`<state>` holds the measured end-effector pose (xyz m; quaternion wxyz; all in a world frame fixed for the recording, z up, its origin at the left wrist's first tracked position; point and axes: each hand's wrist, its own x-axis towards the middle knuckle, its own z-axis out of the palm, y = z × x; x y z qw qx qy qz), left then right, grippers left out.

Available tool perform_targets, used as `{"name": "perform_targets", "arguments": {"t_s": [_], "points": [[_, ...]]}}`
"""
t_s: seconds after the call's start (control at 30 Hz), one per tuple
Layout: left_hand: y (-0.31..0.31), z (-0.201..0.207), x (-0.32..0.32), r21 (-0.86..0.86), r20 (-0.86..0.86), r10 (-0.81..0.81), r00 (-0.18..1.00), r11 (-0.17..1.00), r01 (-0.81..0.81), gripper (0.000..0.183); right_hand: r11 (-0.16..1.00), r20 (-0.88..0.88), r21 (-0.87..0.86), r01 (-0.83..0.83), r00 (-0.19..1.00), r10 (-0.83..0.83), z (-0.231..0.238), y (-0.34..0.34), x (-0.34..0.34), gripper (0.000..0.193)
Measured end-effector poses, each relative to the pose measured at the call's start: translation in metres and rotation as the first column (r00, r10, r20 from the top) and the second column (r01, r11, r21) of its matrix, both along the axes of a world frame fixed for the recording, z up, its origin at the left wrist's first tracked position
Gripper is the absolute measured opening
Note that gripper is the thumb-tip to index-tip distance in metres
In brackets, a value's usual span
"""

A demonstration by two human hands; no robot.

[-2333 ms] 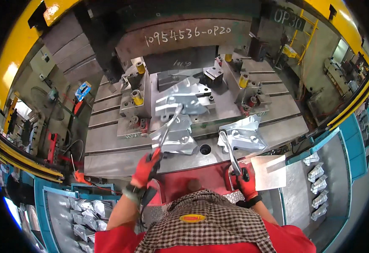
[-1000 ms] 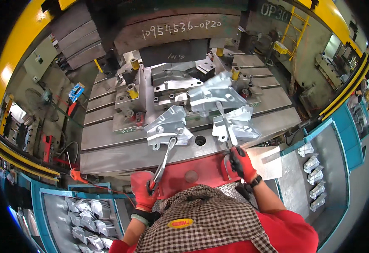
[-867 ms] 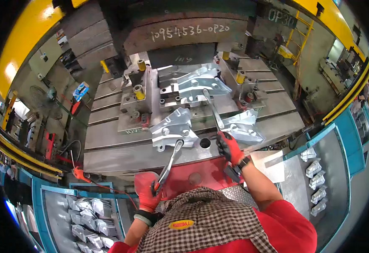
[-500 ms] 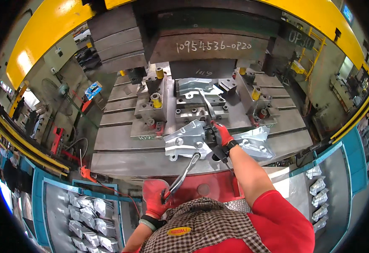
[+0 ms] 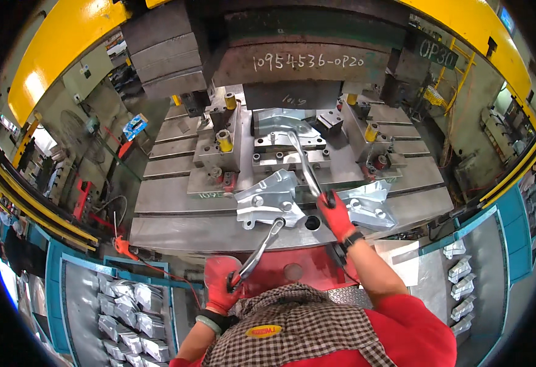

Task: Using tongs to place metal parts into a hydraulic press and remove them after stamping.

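Observation:
My left hand [image 5: 224, 286], in a red glove, is closed around the handle of steel tongs [image 5: 257, 254]. The far end of these tongs meets the near edge of a shaped sheet-metal part [image 5: 268, 199] on the press bed. My right hand [image 5: 336, 215], also gloved in red, grips a second pair of steel tongs [image 5: 304, 166]. Their tip reaches the near edge of another sheet-metal part [image 5: 283, 121] on the lower die [image 5: 286, 160]. Right of my right hand a third formed part [image 5: 366, 205] lies on the bed, with its left end hidden by the glove.
Above the part hangs the heavy upper die [image 5: 304, 64]. Guide posts with yellow collars [image 5: 224, 142] flank the lower die. A round hole [image 5: 312, 223] opens in the press bed [image 5: 176, 229]. Metal parts lie on blue-edged side tables, several on the left [image 5: 127, 312] and right [image 5: 462, 287].
My right hand has moved right and toward me, while its tongs' tip remains at the part on the die. The round hole now shows fully. My left hand stays nearly still.

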<state>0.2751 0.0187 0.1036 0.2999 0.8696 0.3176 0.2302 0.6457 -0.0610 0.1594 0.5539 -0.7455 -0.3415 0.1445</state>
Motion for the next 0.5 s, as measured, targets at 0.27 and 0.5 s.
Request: {"name": "perform_targets", "arguments": {"t_s": [0.27,0.5], "points": [[-0.034,0.035,-0.04,-0.455,-0.164,-0.187,0.969,0.886,0.094,0.033,0.802,-0.303,-0.349,-0.485,0.868,0.393,-0.055,-0.22,-0.051,0.027],[-0.044,0.002,-0.039,0.18,-0.393,-0.026,0.919,0.978,0.105,0.042,0.802,0.406,-0.58,-0.143,0.802,0.437,-0.051,-0.255,-0.07,0.028]]}}
